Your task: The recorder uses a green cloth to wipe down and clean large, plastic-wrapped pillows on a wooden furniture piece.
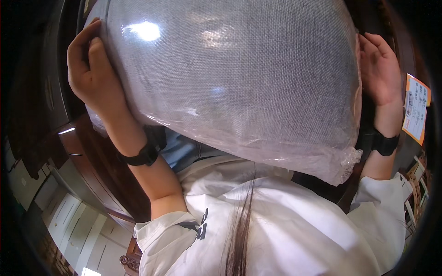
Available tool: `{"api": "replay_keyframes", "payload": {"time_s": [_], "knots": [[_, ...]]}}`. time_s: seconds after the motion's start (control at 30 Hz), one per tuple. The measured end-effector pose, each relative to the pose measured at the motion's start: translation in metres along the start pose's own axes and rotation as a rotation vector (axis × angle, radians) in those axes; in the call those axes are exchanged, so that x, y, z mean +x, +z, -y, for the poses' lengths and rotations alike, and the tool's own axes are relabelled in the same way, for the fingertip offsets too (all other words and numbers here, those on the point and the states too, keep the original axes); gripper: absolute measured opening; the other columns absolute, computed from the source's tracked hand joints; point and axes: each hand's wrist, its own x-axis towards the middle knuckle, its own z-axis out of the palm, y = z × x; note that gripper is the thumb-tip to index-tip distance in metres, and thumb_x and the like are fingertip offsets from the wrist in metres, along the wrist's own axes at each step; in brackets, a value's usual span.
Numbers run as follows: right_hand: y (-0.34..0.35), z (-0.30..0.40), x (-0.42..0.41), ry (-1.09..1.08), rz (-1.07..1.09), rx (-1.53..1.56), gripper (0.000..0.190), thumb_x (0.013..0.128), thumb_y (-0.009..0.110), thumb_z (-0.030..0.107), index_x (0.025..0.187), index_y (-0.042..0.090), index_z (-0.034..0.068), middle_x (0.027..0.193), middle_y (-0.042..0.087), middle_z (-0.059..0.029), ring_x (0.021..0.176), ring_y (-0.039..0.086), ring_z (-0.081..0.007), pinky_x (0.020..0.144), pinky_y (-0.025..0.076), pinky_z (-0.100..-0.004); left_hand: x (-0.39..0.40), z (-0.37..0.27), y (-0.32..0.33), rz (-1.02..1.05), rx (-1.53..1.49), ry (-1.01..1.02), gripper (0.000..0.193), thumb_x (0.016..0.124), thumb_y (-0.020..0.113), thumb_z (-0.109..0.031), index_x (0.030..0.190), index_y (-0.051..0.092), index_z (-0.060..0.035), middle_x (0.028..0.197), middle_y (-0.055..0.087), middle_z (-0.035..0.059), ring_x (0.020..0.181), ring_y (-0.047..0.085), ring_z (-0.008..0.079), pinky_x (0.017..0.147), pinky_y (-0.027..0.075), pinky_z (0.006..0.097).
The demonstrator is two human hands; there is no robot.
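A large grey woven-fabric cushion (248,76) fills the view in front of my chest, wrapped in clear plastic film (276,151). The film is bunched into a crumpled corner at the cushion's lower right. My left hand (91,65) presses along the cushion's left side, its thumb and fingers near the edge seam. On the opposite side my right hand (378,69) lies against the cushion's right edge, palm facing in and some fingertips hidden behind the film. Between the two hands the cushion is held up, close to my body.
Dark polished wooden furniture (93,172) stands on the left. A printed tag with an orange border (416,108) hangs at the right and bears writing. White panelled fronts (72,224) show at the lower left, beside a carved wooden piece (131,260).
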Motion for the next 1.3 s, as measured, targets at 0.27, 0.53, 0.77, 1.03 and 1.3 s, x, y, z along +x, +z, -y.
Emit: {"api": "replay_keyframes", "payload": {"time_s": [0.27, 0.53, 0.77, 1.03, 1.3], "knots": [[-0.012, 0.003, 0.0, 0.032, 0.244, 0.014, 0.042, 0.097, 0.042, 0.029, 0.125, 0.05, -0.002, 0.119, 0.059, -0.0108, 0.11, 0.054, -0.0223, 0.101, 0.036, -0.032, -0.001, -0.007, 0.002, -0.006, 0.002, -0.005, 0.024, 0.088, 0.051, -0.011, 0.102, 0.069, -0.003, 0.105, 0.069, 0.0081, 0.096, 0.064, 0.0165, 0.089, 0.047, 0.0271], [-0.017, 0.004, 0.001, 0.024, 0.294, -0.016, 0.039, 0.098, 0.041, 0.027, 0.12, 0.055, -0.001, 0.112, 0.064, -0.0096, 0.104, 0.058, -0.02, 0.097, 0.04, -0.0306, -0.001, -0.005, 0.002, 0.012, -0.028, -0.004, 0.025, 0.088, 0.051, -0.01, 0.103, 0.069, -0.0028, 0.104, 0.07, 0.008, 0.096, 0.064, 0.0161, 0.09, 0.046, 0.0269], [-0.027, 0.004, -0.001, -0.065, 0.047, -0.079, 0.036, 0.098, 0.042, 0.027, 0.117, 0.059, 0.001, 0.11, 0.066, -0.0069, 0.1, 0.06, -0.0176, 0.094, 0.043, -0.0294, -0.002, -0.003, 0.002, -0.003, 0.021, -0.044, 0.028, 0.088, 0.05, -0.017, 0.104, 0.07, -0.0052, 0.103, 0.07, 0.008, 0.091, 0.066, 0.0172, 0.086, 0.05, 0.0287], [-0.037, 0.006, 0.003, -0.079, 0.104, -0.058, 0.033, 0.097, 0.045, 0.024, 0.115, 0.06, 0.001, 0.108, 0.066, -0.007, 0.097, 0.062, -0.0173, 0.09, 0.045, -0.0287, 0.0, -0.004, -0.002, 0.004, 0.046, -0.025, 0.028, 0.089, 0.049, -0.019, 0.104, 0.07, -0.0059, 0.102, 0.07, 0.0088, 0.091, 0.066, 0.0182, 0.085, 0.051, 0.0296], [-0.018, 0.004, 0.0, -0.138, -0.096, -0.009, 0.024, 0.096, 0.042, 0.009, 0.115, 0.055, 0.004, 0.118, 0.062, -0.0116, 0.089, 0.06, -0.0174, 0.079, 0.05, -0.0273, 0.001, -0.015, 0.007, -0.004, 0.1, -0.091, 0.028, 0.089, 0.05, -0.019, 0.104, 0.069, -0.0058, 0.106, 0.069, 0.0091, 0.095, 0.065, 0.0185, 0.086, 0.05, 0.0299]]}}
